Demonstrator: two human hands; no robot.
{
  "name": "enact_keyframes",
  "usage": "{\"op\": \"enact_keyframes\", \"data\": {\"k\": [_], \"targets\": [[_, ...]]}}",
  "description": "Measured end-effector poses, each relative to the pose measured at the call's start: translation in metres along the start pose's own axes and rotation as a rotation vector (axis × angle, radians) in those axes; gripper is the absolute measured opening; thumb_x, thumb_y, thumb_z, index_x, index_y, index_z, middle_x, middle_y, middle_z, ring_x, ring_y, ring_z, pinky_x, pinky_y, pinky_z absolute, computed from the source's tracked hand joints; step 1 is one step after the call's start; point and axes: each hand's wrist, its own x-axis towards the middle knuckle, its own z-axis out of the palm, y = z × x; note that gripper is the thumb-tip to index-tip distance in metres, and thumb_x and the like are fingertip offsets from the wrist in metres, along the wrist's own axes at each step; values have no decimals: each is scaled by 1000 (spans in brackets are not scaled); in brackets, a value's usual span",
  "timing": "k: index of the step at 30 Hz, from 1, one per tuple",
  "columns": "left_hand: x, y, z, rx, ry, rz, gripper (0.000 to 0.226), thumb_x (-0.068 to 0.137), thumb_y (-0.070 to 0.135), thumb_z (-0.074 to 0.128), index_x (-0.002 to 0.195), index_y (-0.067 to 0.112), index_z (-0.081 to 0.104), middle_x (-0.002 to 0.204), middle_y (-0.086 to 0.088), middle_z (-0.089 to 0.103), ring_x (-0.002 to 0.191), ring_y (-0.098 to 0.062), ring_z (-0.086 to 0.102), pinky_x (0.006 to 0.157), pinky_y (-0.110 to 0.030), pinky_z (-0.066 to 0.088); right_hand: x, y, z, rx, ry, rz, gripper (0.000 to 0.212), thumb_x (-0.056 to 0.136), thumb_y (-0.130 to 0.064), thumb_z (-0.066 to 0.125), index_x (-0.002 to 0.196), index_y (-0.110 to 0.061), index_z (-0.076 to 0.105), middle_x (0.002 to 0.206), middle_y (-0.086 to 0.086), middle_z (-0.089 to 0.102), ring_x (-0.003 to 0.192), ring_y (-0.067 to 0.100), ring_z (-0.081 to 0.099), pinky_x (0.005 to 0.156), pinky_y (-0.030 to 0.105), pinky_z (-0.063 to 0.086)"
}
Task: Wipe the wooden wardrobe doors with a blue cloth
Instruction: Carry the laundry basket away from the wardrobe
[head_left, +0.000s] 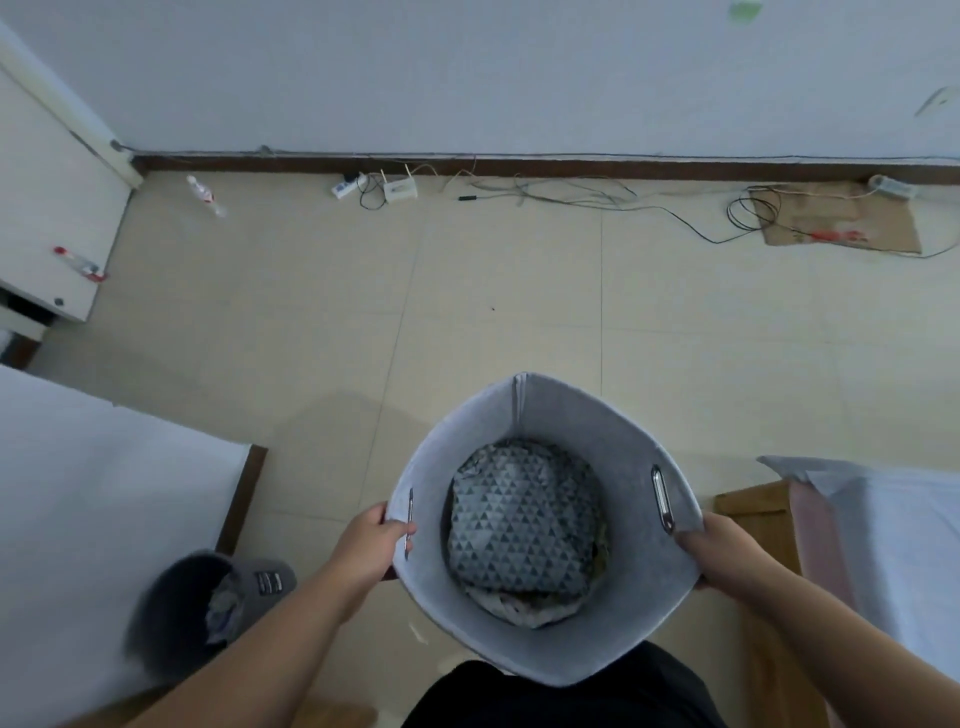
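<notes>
I hold a grey felt basket (566, 415) in front of me, above the tiled floor. My left hand (371, 540) grips its left rim at the metal-edged handle slot. My right hand (727, 551) grips the right rim beside the other handle slot. Inside the basket lies a folded fabric with a grey triangle pattern (522, 519), on top of other crumpled cloth. No blue cloth and no wooden wardrobe doors are in view.
A white bed (93, 499) is at the left, with a dark bin (176, 608) beside it. Another bed with a wooden frame (753, 509) is at the right. Cables, a router (400, 189), power strips, cardboard (831, 218) and a bottle (205, 195) lie along the far wall.
</notes>
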Motion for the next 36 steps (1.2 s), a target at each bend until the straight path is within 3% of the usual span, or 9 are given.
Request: {"op": "enact_keyframes", "data": {"k": [5, 9, 14, 17, 21, 24, 29, 32, 36], "targets": [[25, 80, -5, 60, 11, 44, 16, 86, 16, 64, 98, 18, 75, 86, -11, 79, 76, -29, 75, 70, -45, 64, 47, -81, -43, -31, -14, -13, 21, 89, 0, 52, 77, -3, 69, 48, 1, 67, 40, 13, 63, 41, 23, 49], [61, 128, -17, 7, 72, 45, 12, 88, 12, 64, 94, 10, 74, 90, -22, 75, 71, -27, 69, 69, -44, 62, 93, -147, -58, -76, 0, -52, 21, 86, 1, 54, 73, -6, 69, 47, 0, 67, 38, 12, 63, 38, 22, 48], [123, 193, -32, -49, 127, 56, 27, 76, 25, 60, 91, 5, 71, 88, -24, 71, 69, -25, 64, 68, -44, 59, 151, -230, -63, -78, 12, -39, 19, 80, -8, 55, 80, -8, 74, 62, 5, 74, 52, 23, 73, 44, 29, 55], [175, 235, -50, -58, 95, 48, 21, 84, 16, 58, 92, 4, 72, 90, -24, 72, 71, -26, 65, 75, -52, 62, 184, -276, -64, -71, 39, -24, 18, 80, -6, 55, 80, -8, 73, 65, 8, 75, 51, 21, 72, 45, 29, 56], [231, 297, -79, -2, 21, 48, 18, 89, 11, 57, 93, 8, 74, 94, -22, 74, 74, -31, 68, 76, -51, 63, 219, -341, -68, -58, 76, 4, 17, 81, -5, 56, 82, -4, 73, 70, 14, 76, 51, 21, 71, 46, 29, 56], [262, 348, -94, 38, -7, 59, 20, 91, 11, 55, 97, 12, 74, 94, -17, 77, 89, -42, 73, 77, -53, 63, 239, -390, -75, -52, 84, 15, 20, 77, -9, 54, 81, -7, 73, 67, 11, 75, 50, 24, 70, 47, 32, 58], [325, 429, -106, 55, 62, 61, 22, 91, 11, 52, 95, 16, 73, 94, -8, 79, 94, -33, 75, 78, -45, 59, 279, -450, -95, -57, 38, 31, 27, 81, -12, 48, 90, -18, 72, 90, 4, 75, 71, 32, 74, 53, 33, 61], [362, 476, -105, 30, 44, 52, 17, 85, 13, 58, 97, 14, 71, 99, -18, 77, 92, -41, 73, 72, -42, 54, 319, -481, -104, -38, 24, 12, 27, 81, -8, 48, 88, -17, 72, 85, 6, 76, 72, 33, 74, 55, 39, 63], [406, 534, -100, -25, 49, -14, 24, 89, 2, 54, 102, 15, 69, 104, -20, 76, 85, -32, 70, 73, -39, 55, 381, -525, -130, -33, 2, -31, 24, 81, -10, 51, 86, -15, 74, 72, 3, 77, 66, 31, 75, 58, 42, 64]]}}
